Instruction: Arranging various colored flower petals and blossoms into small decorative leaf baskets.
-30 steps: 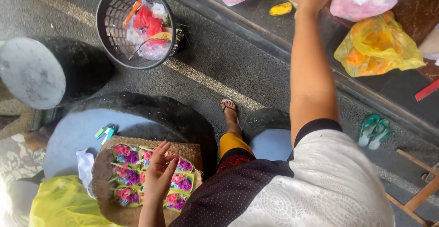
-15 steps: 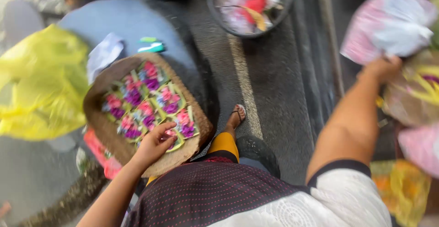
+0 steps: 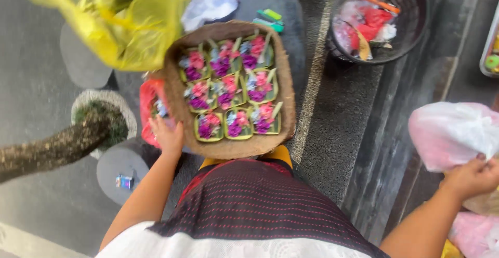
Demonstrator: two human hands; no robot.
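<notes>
Gripping the rim of the woven tray [image 3: 179, 107] of flower offerings [image 3: 228, 89] with the left hand [image 3: 167, 136], the right hand [image 3: 470, 177] grasps a pink-white bag [image 3: 449, 133] far to its right; carrying both seems underway, needing a level tray.

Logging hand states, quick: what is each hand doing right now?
Left hand: gripping the rim of the woven tray of flower offerings.
Right hand: closed on the pink plastic bag.

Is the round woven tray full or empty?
Full: the round woven tray carries nine small leaf baskets with pink and purple flowers.
</notes>
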